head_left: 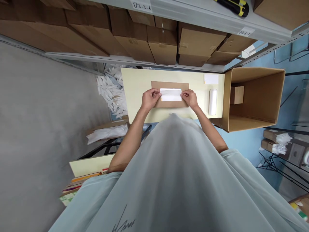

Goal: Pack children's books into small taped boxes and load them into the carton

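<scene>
A white paper slip (171, 94) lies over, or just above, a flat brown cardboard piece (170, 104) on the pale yellow table. At its left end, my left hand (150, 98) is closed in a pinch on the paper's edge. The opposite end is pinched between thumb and fingers of my right hand (190, 97). Small coloured marks show at the slip's corners, too small to read. Further right on the table are a white rolled or tube-shaped item (212, 101) and another small white paper slip (211, 79).
An open cardboard box (256, 122) stands at the table's right end, with a small brown box (237, 95) inside. A shelf full of cartons (161, 37) runs behind the table (137, 77). White crumpled material (112, 93) is heaped at the left. A black-and-yellow tool handle (235, 6) lies on the upper shelf.
</scene>
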`<state>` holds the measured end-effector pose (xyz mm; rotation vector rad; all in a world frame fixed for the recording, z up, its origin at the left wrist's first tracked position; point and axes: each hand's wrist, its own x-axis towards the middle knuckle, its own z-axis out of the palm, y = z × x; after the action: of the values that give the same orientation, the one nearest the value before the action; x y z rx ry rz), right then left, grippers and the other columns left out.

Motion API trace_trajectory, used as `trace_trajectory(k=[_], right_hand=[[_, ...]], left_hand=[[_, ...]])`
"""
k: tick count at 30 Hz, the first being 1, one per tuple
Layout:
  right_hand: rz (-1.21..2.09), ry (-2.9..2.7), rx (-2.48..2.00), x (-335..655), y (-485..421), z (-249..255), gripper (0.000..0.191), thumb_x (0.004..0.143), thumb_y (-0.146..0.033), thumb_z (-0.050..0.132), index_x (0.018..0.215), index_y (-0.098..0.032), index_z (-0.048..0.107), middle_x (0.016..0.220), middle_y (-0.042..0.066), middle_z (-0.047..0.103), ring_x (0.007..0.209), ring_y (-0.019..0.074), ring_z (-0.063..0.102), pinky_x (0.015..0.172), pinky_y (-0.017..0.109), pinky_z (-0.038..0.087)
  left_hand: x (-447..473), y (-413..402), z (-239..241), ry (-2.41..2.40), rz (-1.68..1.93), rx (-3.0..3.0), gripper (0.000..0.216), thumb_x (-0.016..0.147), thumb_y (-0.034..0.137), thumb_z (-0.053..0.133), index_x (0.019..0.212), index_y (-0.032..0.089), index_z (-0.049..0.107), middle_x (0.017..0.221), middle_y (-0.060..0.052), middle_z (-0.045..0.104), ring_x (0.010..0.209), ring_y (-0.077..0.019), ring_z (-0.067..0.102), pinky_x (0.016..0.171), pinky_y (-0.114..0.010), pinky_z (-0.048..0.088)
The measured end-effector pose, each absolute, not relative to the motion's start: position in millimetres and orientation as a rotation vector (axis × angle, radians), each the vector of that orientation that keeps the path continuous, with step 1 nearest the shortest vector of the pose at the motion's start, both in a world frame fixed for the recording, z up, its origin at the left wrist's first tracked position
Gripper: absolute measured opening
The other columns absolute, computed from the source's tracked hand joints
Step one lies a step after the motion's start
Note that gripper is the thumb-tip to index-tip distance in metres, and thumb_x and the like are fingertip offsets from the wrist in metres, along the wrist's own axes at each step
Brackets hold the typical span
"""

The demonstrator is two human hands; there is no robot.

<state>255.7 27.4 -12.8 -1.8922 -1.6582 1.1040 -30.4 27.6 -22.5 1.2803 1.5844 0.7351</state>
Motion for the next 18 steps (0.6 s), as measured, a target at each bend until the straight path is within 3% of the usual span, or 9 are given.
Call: trace_trajectory(k=[8, 18], right_hand=[[1.085, -1.685, -1.911, 253, 28, -12, 0.006, 0.091, -0.019, 0.076, 0.090, -0.023, 0.080, 0.097, 0.004, 0.073, 0.099, 0.0252, 0.065, 0.101, 0.040, 0.055], [1.072, -1.754, -1.939, 250, 26, -8, 0.011, 0.088, -0.022, 0.082, 0.096, -0.025, 0.076, 0.100, 0.003, 0.071, 0.102, 0.0257, 0.063, 0.104, 0.041, 0.054]], left_hand=[[-23, 22, -26, 1.636, 0.755, 1.308, 0.016, 0.083, 0.024, 0.081, 0.099, 0.021, 0.077, 0.101, -0.005, 0.080, 0.084, -0.0197, 0.068, 0.090, -0.035, 0.059], [-18, 13, -26, 1.707, 0.681, 1.477, 0.037, 0.079, 0.020, 0.091, 0.109, 0.026, 0.070, 0.116, -0.008, 0.077, 0.102, -0.0277, 0.065, 0.106, -0.045, 0.055]])
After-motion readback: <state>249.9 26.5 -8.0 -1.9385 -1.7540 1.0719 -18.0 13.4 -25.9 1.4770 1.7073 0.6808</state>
